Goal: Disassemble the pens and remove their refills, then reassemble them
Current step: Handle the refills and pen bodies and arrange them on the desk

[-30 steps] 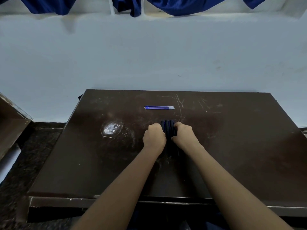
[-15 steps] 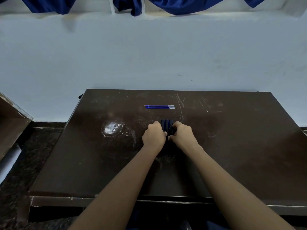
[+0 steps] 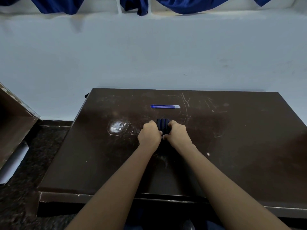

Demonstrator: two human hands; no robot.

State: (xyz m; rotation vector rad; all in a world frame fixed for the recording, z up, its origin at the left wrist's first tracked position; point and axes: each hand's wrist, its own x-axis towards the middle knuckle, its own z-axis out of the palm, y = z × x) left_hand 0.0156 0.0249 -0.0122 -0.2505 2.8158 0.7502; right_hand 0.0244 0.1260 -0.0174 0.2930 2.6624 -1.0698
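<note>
A bundle of dark blue pen barrels (image 3: pixel 163 125) lies on the dark brown table (image 3: pixel 232 146), pointing away from me. My left hand (image 3: pixel 149 135) presses against its left side and my right hand (image 3: pixel 177 134) against its right side, both with fingers curled around the bundle. The near ends of the barrels are hidden between my hands. Three thin blue refills (image 3: pixel 164 106) with pale tips lie side by side farther back on the table, apart from my hands.
A whitish worn patch (image 3: pixel 117 127) marks the table left of my hands. A brown board (image 3: pixel 15 120) leans at the far left, with a white roll (image 3: pixel 13 165) on the dark floor below it. A pale wall rises behind the table.
My hands have closed in slightly on the bundle of barrels. The refills have not moved.
</note>
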